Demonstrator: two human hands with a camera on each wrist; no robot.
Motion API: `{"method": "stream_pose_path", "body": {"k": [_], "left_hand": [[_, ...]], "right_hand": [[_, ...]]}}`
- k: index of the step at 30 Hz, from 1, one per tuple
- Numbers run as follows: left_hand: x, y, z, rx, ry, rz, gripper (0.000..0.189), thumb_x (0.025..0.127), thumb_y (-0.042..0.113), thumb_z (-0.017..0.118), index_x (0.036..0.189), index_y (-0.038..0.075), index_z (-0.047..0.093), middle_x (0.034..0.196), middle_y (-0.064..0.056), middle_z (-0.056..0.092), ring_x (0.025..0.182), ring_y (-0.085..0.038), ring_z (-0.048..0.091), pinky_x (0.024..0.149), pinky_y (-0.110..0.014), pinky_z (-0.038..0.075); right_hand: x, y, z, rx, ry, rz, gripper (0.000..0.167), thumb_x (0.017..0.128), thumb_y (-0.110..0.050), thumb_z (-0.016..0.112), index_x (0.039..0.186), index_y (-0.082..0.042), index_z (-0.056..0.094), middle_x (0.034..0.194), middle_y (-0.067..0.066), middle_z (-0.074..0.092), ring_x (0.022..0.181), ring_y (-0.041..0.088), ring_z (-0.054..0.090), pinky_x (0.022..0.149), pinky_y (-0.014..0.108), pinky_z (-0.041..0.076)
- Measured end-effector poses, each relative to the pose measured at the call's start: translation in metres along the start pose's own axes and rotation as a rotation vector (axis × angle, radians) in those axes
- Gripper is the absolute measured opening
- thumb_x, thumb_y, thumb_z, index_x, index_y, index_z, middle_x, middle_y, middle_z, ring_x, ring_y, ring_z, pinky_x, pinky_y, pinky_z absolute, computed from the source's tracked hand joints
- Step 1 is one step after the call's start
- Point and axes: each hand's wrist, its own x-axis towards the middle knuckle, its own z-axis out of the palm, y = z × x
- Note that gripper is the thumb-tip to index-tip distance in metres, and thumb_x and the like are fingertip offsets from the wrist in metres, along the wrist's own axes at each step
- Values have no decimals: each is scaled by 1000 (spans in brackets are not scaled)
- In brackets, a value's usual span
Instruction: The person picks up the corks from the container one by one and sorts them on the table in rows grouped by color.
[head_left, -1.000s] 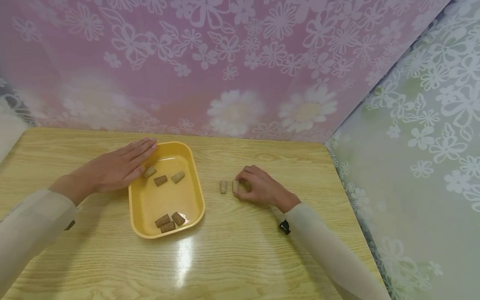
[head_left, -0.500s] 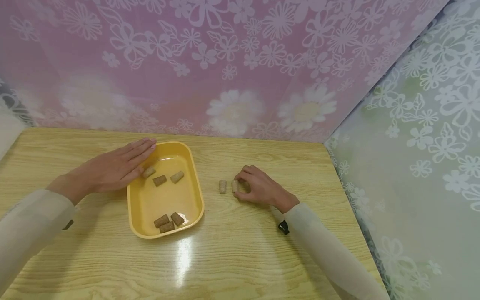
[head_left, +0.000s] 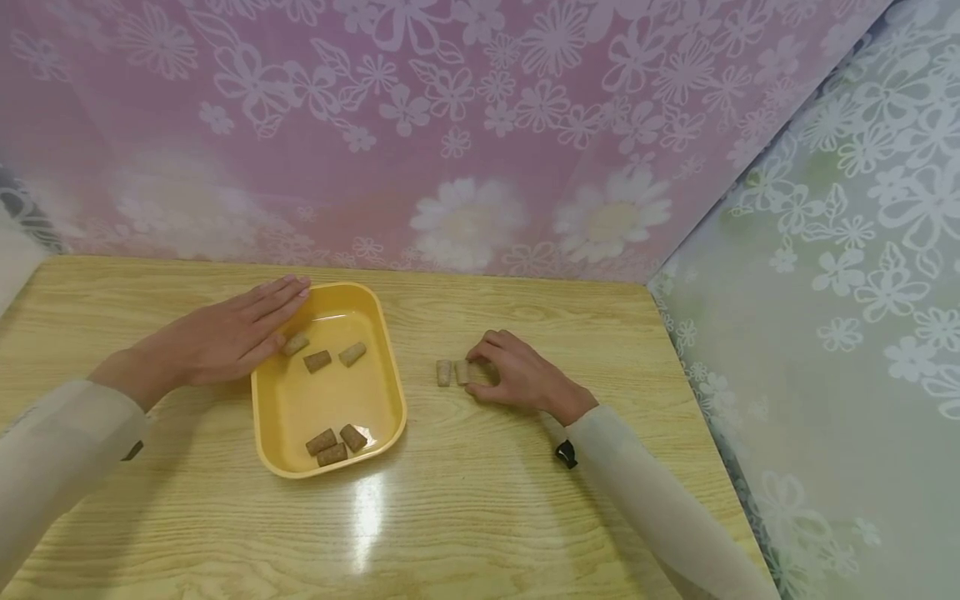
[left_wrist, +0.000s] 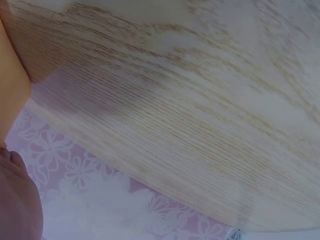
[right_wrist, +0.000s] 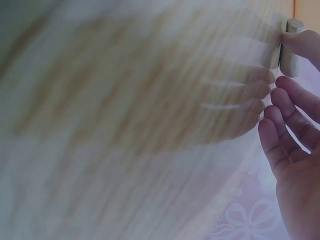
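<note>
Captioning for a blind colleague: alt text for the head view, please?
A right hand pinches a pale cork-like piece beside another on a wood-grained table; the left hand rests at the edge of a yellow tray holding six more.

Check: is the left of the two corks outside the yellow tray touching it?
Apart. The head view shows a strip of table between the left cork and the yellow tray.

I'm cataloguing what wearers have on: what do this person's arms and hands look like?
Long, off-white fabric sleeves cover both arms. A small black object shows at the right cuff, a small dark piece at the left cuff; neither is identifiable. The left hand and right hand are gloveless, with no rings visible.
</note>
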Motion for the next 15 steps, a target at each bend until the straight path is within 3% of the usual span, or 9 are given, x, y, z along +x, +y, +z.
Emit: {"method": "stream_pose_path", "body": {"k": [15], "left_hand": [[0, 2, -2, -13, 0, -25, 71, 116, 31, 48, 175, 6, 18, 184, -15, 14, 171, -34, 13, 128, -11, -14]], "right_hand": [[2, -5, 0, -21, 20, -16, 39, 103, -40, 76, 128, -11, 72, 120, 3, 67, 112, 22, 63, 101, 44, 58]]}}
